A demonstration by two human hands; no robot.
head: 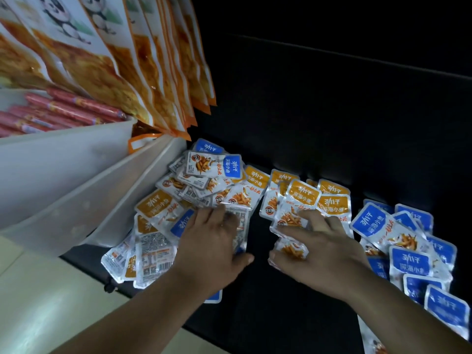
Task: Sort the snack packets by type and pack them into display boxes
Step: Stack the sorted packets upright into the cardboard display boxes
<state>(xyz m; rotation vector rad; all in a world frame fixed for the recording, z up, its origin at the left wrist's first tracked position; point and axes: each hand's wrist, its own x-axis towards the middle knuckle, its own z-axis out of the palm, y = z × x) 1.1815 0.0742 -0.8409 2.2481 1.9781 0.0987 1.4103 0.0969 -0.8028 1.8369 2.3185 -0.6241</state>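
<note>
Small silver fish-snack packets lie spread on a black surface (255, 315). A mixed heap (194, 180) of blue-topped and orange-topped packets sits at the left. A group of orange-topped packets (304, 198) lies in the middle, and blue-topped packets (408, 261) are gathered at the right. My left hand (212, 249) rests palm down on the mixed heap, its fingers over a face-down packet (238, 226). My right hand (321, 251) presses on orange-topped packets, thumb and fingers curled around one (291, 247).
White plastic display bins (76, 180) stand at the left, one holding red sausage sticks (63, 111). Large orange-and-white snack bags (115, 60) hang above them. A pale floor (38, 315) shows at the lower left. The background is dark.
</note>
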